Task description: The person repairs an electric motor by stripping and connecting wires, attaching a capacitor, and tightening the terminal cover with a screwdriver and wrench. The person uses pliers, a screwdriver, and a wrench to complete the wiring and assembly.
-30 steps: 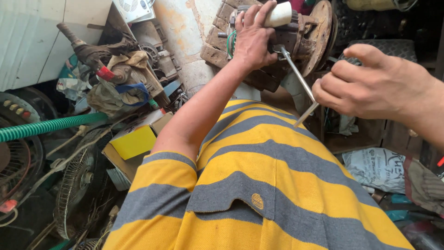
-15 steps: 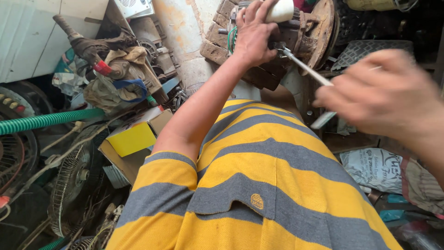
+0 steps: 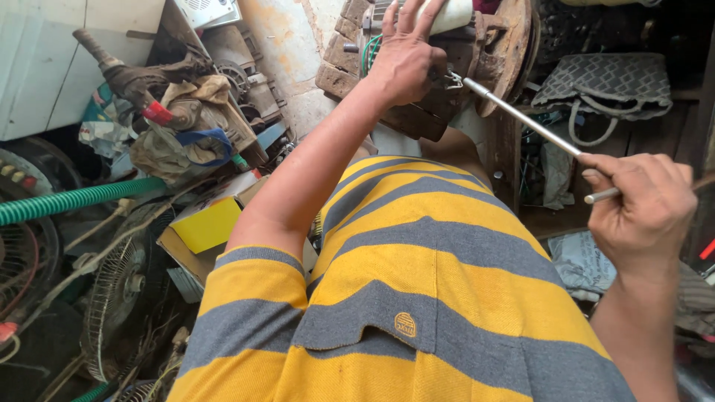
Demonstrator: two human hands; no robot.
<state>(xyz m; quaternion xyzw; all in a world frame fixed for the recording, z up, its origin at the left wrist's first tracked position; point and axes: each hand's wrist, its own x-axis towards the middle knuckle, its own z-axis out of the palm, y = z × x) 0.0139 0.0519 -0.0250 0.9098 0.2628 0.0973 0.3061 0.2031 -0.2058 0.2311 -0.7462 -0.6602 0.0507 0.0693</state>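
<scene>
Since the earlier frame the right hand [image 3: 646,205] has been coming down and to the right, and now it is sharp and no longer blurred. The long metal rod [image 3: 521,119] is lying flatter, slanting from this hand up to the rusty motor [image 3: 462,67].

The rusty motor is standing at the top, on a worn brown block, just above the person's yellow and grey striped shirt [image 3: 417,298]. The left hand [image 3: 406,56] is lying flat on the motor with fingers spread wide, and its fingertips are touching a white cylinder [image 3: 454,13] on top. The right hand is curling closed around the lower end of the rod, with the thumb on top; the rod's far tip is meeting the motor just beside the left hand.

At the left, an open cardboard box [image 3: 201,231] is holding a yellow sheet, near a green ribbed hose [image 3: 74,199]. A grey woven bag [image 3: 603,78] is lying at the right; I cannot tell its contents.
</scene>
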